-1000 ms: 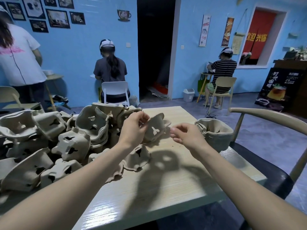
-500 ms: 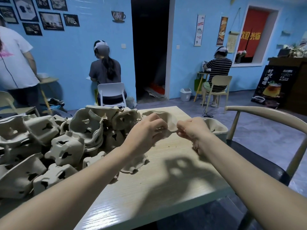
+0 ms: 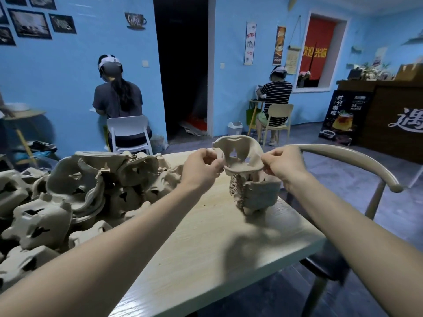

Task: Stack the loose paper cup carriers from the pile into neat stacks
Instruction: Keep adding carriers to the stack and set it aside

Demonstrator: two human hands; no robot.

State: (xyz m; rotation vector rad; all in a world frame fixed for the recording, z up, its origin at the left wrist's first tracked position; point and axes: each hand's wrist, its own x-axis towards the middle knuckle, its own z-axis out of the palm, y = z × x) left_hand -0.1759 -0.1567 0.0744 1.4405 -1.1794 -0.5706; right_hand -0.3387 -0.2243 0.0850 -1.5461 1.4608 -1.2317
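Note:
A single grey pulp cup carrier [image 3: 240, 154] hangs in the air between my two hands, just above a neat stack of carriers [image 3: 256, 193] near the table's right edge. My left hand [image 3: 201, 170] pinches the carrier's left rim. My right hand [image 3: 281, 165] pinches its right rim. A big loose pile of carriers [image 3: 75, 197] covers the left half of the wooden table [image 3: 206, 248]. The stack's top is partly hidden by the held carrier.
A curved-back chair [image 3: 357, 161] stands close to the table's right side. Two seated people [image 3: 119, 104] work with their backs turned at the blue wall. A dark counter [image 3: 393, 115] and a menu board stand at far right.
Both hands carried the carrier to the right and raised it over the stack. The view swung right, so the stack now sits below the held carrier.

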